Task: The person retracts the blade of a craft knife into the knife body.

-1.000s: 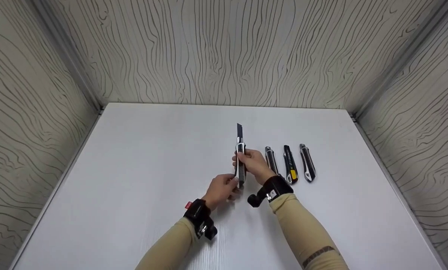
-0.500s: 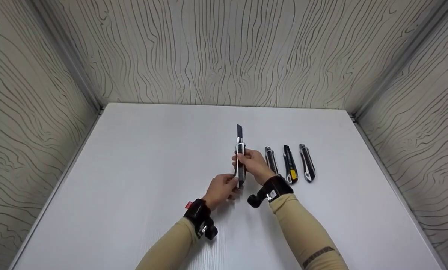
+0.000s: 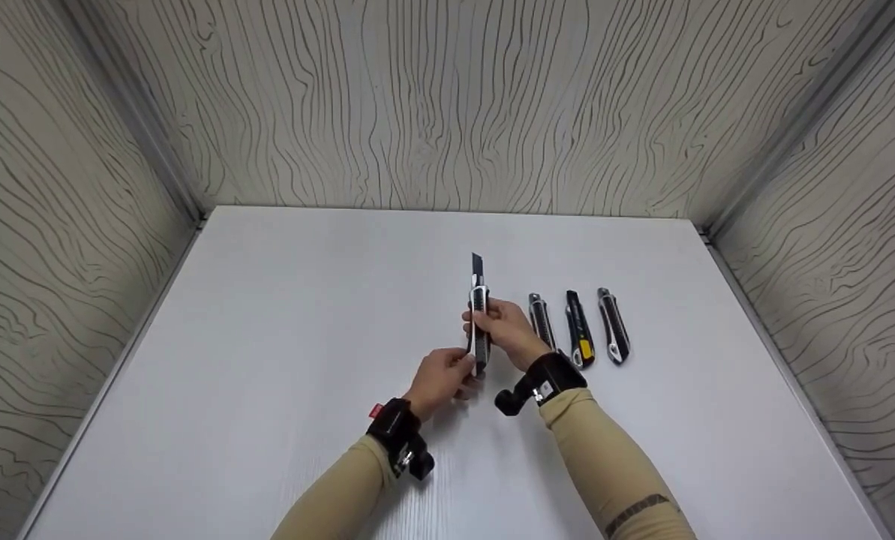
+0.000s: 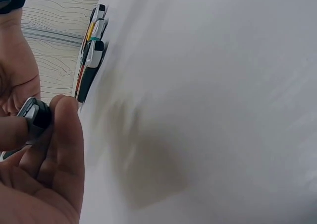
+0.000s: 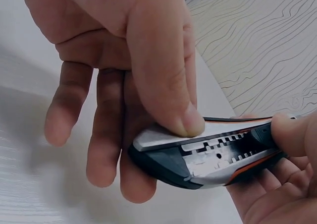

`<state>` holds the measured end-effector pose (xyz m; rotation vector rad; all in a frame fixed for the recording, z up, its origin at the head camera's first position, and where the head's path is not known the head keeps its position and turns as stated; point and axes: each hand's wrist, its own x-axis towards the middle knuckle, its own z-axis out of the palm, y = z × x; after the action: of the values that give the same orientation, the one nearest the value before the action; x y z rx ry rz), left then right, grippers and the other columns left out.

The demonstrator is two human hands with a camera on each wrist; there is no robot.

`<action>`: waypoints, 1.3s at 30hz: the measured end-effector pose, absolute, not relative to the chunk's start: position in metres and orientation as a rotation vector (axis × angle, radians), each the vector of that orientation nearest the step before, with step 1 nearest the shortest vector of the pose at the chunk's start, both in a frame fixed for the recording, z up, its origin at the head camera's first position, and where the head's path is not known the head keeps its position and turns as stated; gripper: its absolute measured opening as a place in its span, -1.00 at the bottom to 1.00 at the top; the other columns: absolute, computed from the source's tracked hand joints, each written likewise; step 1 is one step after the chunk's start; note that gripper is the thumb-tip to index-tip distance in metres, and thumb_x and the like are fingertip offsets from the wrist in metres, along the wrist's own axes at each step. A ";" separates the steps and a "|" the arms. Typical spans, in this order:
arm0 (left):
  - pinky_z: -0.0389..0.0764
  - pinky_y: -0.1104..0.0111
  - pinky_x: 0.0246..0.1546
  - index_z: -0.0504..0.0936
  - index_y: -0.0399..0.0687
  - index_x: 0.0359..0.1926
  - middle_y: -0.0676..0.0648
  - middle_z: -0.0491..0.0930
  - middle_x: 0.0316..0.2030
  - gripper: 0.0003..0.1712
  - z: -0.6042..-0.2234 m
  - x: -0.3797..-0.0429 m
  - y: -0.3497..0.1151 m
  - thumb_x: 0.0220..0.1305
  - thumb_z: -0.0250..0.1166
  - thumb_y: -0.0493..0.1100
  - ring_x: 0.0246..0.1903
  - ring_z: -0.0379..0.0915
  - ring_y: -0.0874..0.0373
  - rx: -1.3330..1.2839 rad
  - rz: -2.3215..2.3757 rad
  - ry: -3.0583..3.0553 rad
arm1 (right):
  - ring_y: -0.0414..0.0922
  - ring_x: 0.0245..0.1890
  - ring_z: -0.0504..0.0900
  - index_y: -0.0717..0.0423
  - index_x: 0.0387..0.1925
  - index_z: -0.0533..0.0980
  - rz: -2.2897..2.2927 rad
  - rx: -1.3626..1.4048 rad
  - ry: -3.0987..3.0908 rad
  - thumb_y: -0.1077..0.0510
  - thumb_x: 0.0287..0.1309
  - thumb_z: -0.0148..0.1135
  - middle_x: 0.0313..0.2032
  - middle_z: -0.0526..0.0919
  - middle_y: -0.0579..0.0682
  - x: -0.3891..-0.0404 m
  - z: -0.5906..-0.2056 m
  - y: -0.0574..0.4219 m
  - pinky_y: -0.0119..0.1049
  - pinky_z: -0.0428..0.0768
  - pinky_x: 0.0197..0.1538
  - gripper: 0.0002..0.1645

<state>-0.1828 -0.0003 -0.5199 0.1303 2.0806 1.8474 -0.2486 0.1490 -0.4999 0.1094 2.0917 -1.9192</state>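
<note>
A silver-and-black utility knife [image 3: 479, 322] stands nearly upright in the head view, its dark blade [image 3: 477, 265] extended away from the body. My right hand [image 3: 509, 327] grips the middle of the handle. Its thumb [image 5: 292, 135] presses on the slider in the toothed track, as the right wrist view shows. The knife's butt end is pinched between thumb and fingers of my left hand [image 3: 438, 379]. From the left wrist, the dark end cap [image 4: 40, 116] pokes out between those fingertips, and the blade is hidden.
Three more cutters lie side by side to the right: a silver one [image 3: 540, 319] partly behind the right wrist, a black-and-yellow one [image 3: 580, 330] and a silver-and-black one [image 3: 614, 326]. White tabletop [image 3: 267, 337] surrounds them, with wood-grain panels [image 3: 447, 105] behind and on both sides.
The blade sticks out slightly less than a second ago. My right thumb has slid a little toward the butt end. The left hand and the other cutters have stayed put.
</note>
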 end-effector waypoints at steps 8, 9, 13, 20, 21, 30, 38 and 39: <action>0.71 0.24 -0.34 0.57 -0.29 0.05 -0.29 0.70 -0.15 -0.62 -0.539 -0.189 -0.001 0.47 0.04 -0.10 -0.20 0.68 -0.13 0.117 1.888 2.013 | -0.17 -0.17 0.67 0.38 0.21 0.36 -1.920 0.143 2.073 0.28 0.39 0.03 0.03 0.63 0.24 -0.249 -0.499 0.148 -0.28 0.62 0.04 -0.58; 0.72 0.25 -0.33 0.57 -0.29 0.06 -0.30 0.69 -0.13 -0.62 -0.539 -0.189 -0.001 0.47 0.03 -0.10 -0.20 0.68 -0.12 0.113 1.901 1.987 | -0.17 -0.18 0.67 0.38 0.22 0.36 -1.917 0.146 2.079 0.28 0.39 0.03 0.04 0.63 0.25 -0.250 -0.499 0.148 -0.28 0.62 0.03 -0.57; 0.71 0.31 -0.32 0.53 -0.37 0.02 -0.39 0.64 -0.09 -0.62 -0.541 -0.188 0.002 0.48 0.01 -0.12 -0.23 0.66 -0.01 0.113 1.976 1.843 | -0.17 -0.16 0.67 0.41 0.24 0.33 -1.930 0.138 2.079 0.28 0.40 0.00 0.08 0.59 0.31 -0.251 -0.498 0.149 -0.28 0.62 0.04 -0.55; 0.70 0.33 -0.26 0.52 -0.39 0.02 -0.31 0.66 -0.15 -0.64 -0.540 -0.186 0.005 0.51 -0.01 -0.15 -0.32 0.60 0.16 0.085 2.109 1.780 | -0.15 -0.13 0.67 0.39 0.19 0.38 -1.970 0.126 2.054 0.17 0.42 0.02 -0.03 0.67 0.18 -0.250 -0.500 0.148 -0.26 0.61 0.06 -0.56; 0.70 0.34 -0.26 0.52 -0.40 0.03 -0.30 0.66 -0.16 -0.63 -0.540 -0.186 0.005 0.51 -0.01 -0.15 -0.32 0.61 0.16 0.084 2.124 1.783 | -0.16 -0.15 0.68 0.39 0.16 0.41 -1.971 0.134 2.050 0.13 0.43 0.03 -0.08 0.69 0.14 -0.249 -0.500 0.148 -0.27 0.62 0.02 -0.55; 0.72 0.31 -0.25 0.53 -0.38 0.07 -0.34 0.67 -0.11 -0.62 -0.537 -0.185 0.008 0.50 0.00 -0.15 -0.28 0.65 0.15 0.035 2.112 1.842 | -0.20 -0.28 0.69 0.40 0.06 0.46 -2.001 0.200 2.016 0.08 0.44 0.02 -0.26 0.70 0.02 -0.248 -0.504 0.143 -0.36 0.66 -0.15 -0.56; 0.72 0.22 -0.26 0.57 -0.33 0.05 -0.28 0.70 -0.17 -0.60 -0.536 -0.186 0.009 0.51 -0.03 -0.10 -0.24 0.68 0.01 -0.016 2.034 1.925 | -0.19 -0.26 0.69 0.35 0.03 0.50 -1.984 0.218 2.078 0.08 0.43 0.03 -0.22 0.70 0.06 -0.247 -0.503 0.142 -0.32 0.66 -0.11 -0.61; 0.72 0.21 -0.26 0.57 -0.34 0.04 -0.30 0.70 -0.17 -0.60 -0.536 -0.187 0.009 0.51 -0.03 -0.11 -0.24 0.68 -0.02 -0.022 2.034 1.927 | -0.19 -0.26 0.69 0.35 0.02 0.50 -1.984 0.219 2.080 0.08 0.43 0.03 -0.21 0.70 0.06 -0.247 -0.503 0.142 -0.33 0.66 -0.11 -0.61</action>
<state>-0.1869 0.0094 -0.5365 -0.0224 1.9274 2.0339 -0.2471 0.1422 -0.5033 0.2191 2.0795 -1.9839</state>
